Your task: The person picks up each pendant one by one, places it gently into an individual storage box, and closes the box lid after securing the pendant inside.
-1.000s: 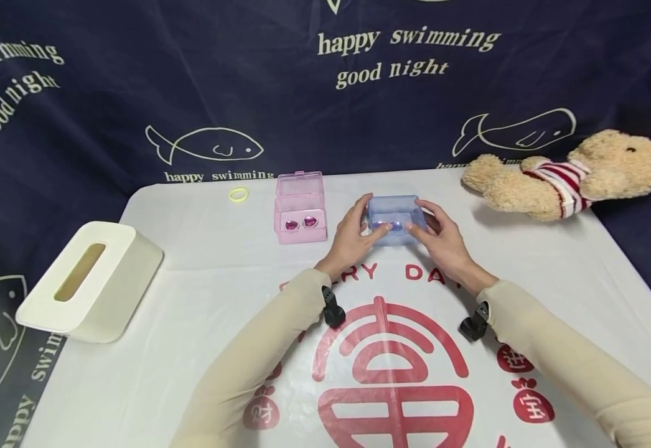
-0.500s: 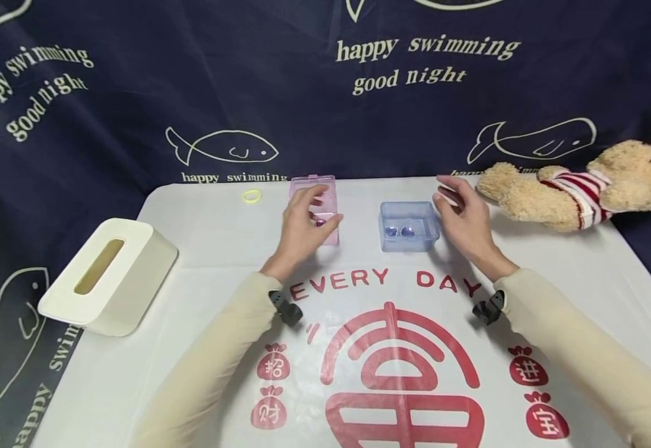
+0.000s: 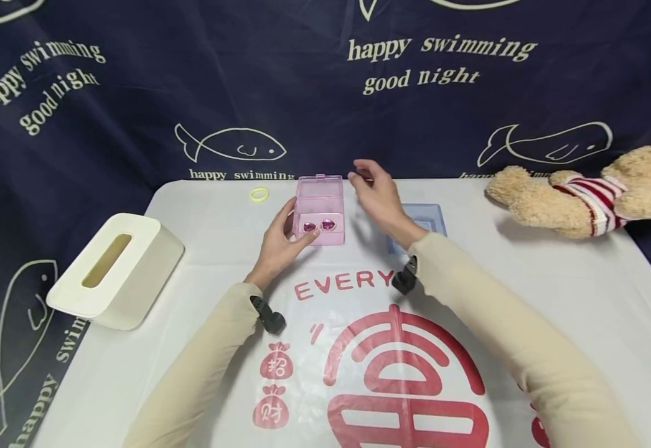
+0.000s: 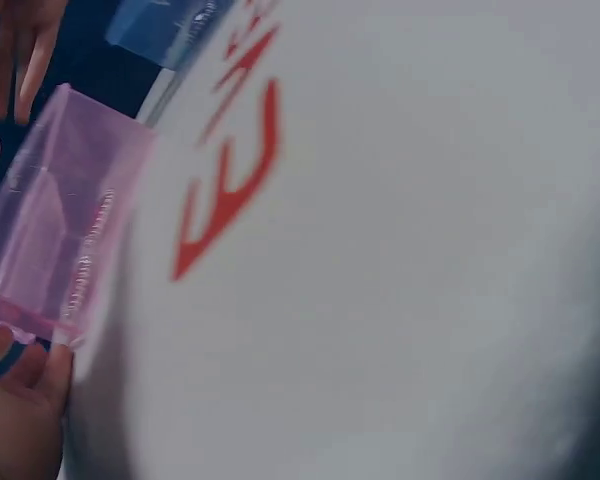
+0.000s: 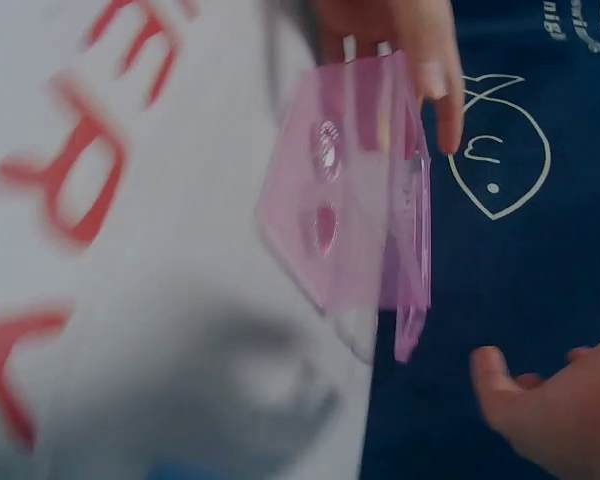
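A clear pink plastic box [image 3: 321, 198] stands near the table's far edge with its lid up, and two pink gem-like pieces [image 3: 328, 224] show at its front. My left hand [image 3: 282, 239] holds the box at its left side, thumb along the front and fingers by the left wall. In the right wrist view, fingers of the left hand [image 5: 435, 75] reach the box's end. My right hand [image 3: 378, 193] is raised just right of the pink box, fingers loosely bent and holding nothing. Behind the right wrist is a clear blue box [image 3: 434, 214], partly hidden.
A white tissue box [image 3: 115, 267] stands at the left of the table. A small yellow ring [image 3: 259, 195] lies left of the pink box. At the far right lies a teddy bear [image 3: 589, 193] in a striped top. A dark blue curtain [image 3: 314, 81] hangs behind.
Both hands have let go of the blue box. The left hand has moved left to the pink box and now holds its side. The right hand has followed leftward, over the blue box.
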Available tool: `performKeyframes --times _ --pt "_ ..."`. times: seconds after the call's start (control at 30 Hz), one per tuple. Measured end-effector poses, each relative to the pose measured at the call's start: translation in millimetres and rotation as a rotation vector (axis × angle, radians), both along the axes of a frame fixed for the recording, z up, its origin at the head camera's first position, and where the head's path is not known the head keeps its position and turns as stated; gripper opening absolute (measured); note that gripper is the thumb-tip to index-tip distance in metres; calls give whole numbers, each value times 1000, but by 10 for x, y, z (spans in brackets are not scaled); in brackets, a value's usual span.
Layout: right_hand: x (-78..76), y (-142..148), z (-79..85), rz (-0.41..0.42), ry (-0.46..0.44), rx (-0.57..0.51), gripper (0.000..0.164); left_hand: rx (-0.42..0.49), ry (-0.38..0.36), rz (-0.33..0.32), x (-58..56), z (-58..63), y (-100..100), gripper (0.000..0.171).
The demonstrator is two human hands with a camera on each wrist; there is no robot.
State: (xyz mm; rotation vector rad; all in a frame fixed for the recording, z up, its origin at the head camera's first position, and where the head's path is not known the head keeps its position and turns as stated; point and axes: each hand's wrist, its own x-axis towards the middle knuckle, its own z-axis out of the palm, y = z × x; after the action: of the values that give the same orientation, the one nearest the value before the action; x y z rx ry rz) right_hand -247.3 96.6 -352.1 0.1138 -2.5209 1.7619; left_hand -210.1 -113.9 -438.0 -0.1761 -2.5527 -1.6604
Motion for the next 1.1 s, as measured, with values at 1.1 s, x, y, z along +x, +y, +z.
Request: performKeyframes --times 1.1 --pt "-342 -271 -111 51 -391 -307 51 90 -20 45 -24 -83 24 81"
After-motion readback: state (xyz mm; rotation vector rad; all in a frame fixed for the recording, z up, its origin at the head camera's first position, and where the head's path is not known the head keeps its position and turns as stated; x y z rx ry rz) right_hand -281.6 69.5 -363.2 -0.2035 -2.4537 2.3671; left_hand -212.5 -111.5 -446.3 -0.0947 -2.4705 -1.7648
